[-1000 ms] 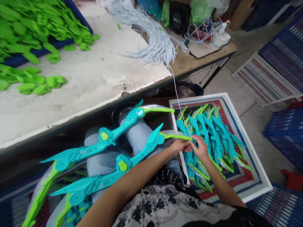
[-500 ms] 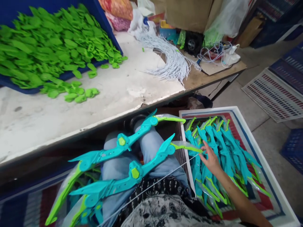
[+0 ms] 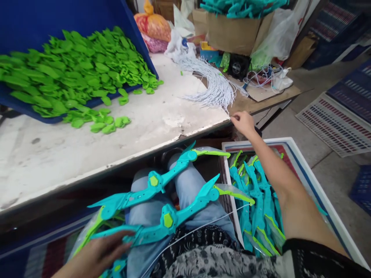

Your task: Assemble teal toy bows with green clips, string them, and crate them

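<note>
Two teal and green toy bows (image 3: pixel 171 181) lie across my lap; the nearer one (image 3: pixel 174 216) has a white string (image 3: pixel 199 229) running from its right tip. My left hand (image 3: pixel 98 253) rests on the nearer bow's left limb, fingers curled over it. My right hand (image 3: pixel 242 121) reaches up to the table edge, fingers pinched at the end of a bundle of white strings (image 3: pixel 213 85) that lies on the table (image 3: pixel 87 143).
A blue tray (image 3: pixel 26 23) heaped with green plastic parts (image 3: pixel 72 73) stands at the table's back left, some spilled beside it. A white crate (image 3: pixel 301 162) of finished bows stands on the floor at my right. Boxes, bags and cables crowd the table's far end.
My right hand left the bow tip and rose to the string bundle on the table. My left hand came down onto the nearer bow's left limb. The view tilted upward.
</note>
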`<action>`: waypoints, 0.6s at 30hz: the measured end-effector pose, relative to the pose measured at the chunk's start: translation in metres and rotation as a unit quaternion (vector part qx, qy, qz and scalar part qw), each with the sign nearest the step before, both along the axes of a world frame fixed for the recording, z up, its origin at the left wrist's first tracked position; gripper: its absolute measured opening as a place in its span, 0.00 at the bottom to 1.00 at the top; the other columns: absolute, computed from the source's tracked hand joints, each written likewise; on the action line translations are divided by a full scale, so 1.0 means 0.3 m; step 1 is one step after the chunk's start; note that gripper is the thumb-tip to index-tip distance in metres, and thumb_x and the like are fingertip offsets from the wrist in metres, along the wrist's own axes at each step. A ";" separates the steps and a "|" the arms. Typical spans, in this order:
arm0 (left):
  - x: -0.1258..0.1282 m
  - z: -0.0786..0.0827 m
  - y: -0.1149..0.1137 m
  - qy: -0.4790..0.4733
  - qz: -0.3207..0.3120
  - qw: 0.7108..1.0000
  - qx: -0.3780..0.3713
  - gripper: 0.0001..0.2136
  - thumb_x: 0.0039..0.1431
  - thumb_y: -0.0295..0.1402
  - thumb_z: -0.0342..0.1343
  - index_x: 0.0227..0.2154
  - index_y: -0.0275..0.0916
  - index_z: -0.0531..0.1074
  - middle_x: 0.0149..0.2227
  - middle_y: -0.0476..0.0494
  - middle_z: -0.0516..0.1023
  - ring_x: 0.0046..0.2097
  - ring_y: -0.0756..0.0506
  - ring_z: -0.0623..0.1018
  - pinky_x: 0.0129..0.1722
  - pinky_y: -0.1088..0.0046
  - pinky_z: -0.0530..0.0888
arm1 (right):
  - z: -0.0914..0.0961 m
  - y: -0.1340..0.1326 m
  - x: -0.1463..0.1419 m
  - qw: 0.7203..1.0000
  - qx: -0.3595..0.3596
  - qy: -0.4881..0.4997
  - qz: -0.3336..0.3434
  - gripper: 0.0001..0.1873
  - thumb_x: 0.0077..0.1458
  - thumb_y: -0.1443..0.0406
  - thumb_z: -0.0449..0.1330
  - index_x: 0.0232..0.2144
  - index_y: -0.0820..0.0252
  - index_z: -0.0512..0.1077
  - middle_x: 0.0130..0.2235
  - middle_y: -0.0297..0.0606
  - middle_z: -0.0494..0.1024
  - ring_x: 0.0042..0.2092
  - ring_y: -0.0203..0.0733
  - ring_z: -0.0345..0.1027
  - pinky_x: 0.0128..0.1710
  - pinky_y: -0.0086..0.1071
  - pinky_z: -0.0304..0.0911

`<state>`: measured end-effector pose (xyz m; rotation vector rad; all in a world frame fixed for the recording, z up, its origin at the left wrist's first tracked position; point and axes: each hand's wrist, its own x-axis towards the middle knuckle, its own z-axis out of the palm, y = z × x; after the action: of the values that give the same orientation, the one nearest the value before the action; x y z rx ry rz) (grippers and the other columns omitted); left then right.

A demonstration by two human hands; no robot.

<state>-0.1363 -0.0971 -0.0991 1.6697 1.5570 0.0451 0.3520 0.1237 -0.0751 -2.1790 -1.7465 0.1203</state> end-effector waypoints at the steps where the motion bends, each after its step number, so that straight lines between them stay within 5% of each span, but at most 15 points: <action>1: 0.054 0.030 0.066 -0.011 -0.015 1.000 -0.011 0.19 0.45 0.58 0.55 0.33 0.56 0.80 0.23 0.56 0.78 0.26 0.44 0.75 0.28 0.70 0.73 | 0.011 0.067 -0.021 1.000 -0.021 -0.006 -0.017 0.16 0.57 0.62 0.57 0.43 0.65 0.78 0.47 0.51 0.77 0.50 0.52 0.70 0.52 0.40 0.63; 4: 0.252 0.097 0.235 -0.065 -0.033 0.997 -0.005 0.22 0.51 0.54 0.53 0.40 0.46 0.80 0.37 0.47 0.82 0.37 0.41 0.79 0.37 0.68 0.74 | 0.026 0.183 -0.034 0.995 -0.092 -0.019 -0.036 0.15 0.54 0.66 0.59 0.42 0.69 0.77 0.46 0.55 0.78 0.50 0.54 0.71 0.50 0.40 0.64; 6: 0.386 0.095 0.312 -0.124 -0.049 0.991 -0.027 0.23 0.51 0.52 0.53 0.40 0.41 0.79 0.36 0.43 0.82 0.37 0.41 0.79 0.37 0.69 0.74 | 0.030 0.198 0.000 0.993 -0.109 -0.028 -0.042 0.15 0.52 0.69 0.60 0.42 0.72 0.77 0.45 0.58 0.78 0.50 0.55 0.72 0.49 0.40 0.64; 9: 0.558 0.018 0.384 -0.201 -0.025 0.976 -0.077 0.20 0.51 0.49 0.55 0.37 0.38 0.78 0.27 0.45 0.79 0.29 0.46 0.75 0.29 0.73 0.71 | 0.023 0.133 0.082 0.995 -0.082 -0.007 -0.057 0.10 0.52 0.69 0.60 0.35 0.72 0.78 0.40 0.56 0.80 0.46 0.53 0.73 0.47 0.39 0.64; 11: 0.656 -0.056 0.417 -0.245 0.030 0.964 -0.102 0.16 0.50 0.44 0.57 0.33 0.36 0.77 0.24 0.47 0.77 0.25 0.49 0.72 0.24 0.75 0.68 | -0.002 0.030 0.125 0.991 -0.073 0.093 -0.057 0.07 0.51 0.67 0.61 0.28 0.68 0.77 0.31 0.48 0.79 0.37 0.46 0.74 0.39 0.35 0.65; 13: 0.742 -0.124 0.443 -0.280 0.090 0.946 -0.134 0.10 0.51 0.38 0.58 0.30 0.36 0.76 0.23 0.47 0.75 0.24 0.51 0.70 0.22 0.77 0.66 | -0.049 -0.108 0.138 0.956 -0.104 0.273 -0.028 0.10 0.47 0.62 0.65 0.23 0.65 0.74 0.23 0.39 0.75 0.27 0.37 0.68 0.28 0.30 0.62; 15: 0.815 -0.175 0.463 -0.303 0.136 0.926 -0.179 0.06 0.53 0.33 0.58 0.27 0.35 0.75 0.23 0.48 0.75 0.24 0.52 0.71 0.23 0.78 0.66 | -0.113 -0.252 0.119 0.880 -0.144 0.453 0.006 0.17 0.41 0.55 0.68 0.23 0.63 0.72 0.21 0.34 0.72 0.22 0.32 0.62 0.22 0.27 0.56; 18: 0.903 -0.221 0.481 -0.331 0.178 0.890 -0.256 0.05 0.57 0.26 0.56 0.27 0.33 0.74 0.22 0.48 0.74 0.22 0.53 0.71 0.24 0.78 0.67 | -0.212 -0.410 0.052 0.816 -0.114 0.567 -0.004 0.22 0.34 0.51 0.71 0.24 0.62 0.71 0.21 0.32 0.72 0.22 0.31 0.61 0.21 0.26 0.55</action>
<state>0.1346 0.0471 -0.1653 0.8083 1.1778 0.3320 0.3678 0.0006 -0.1386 -1.5773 -1.0019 1.3638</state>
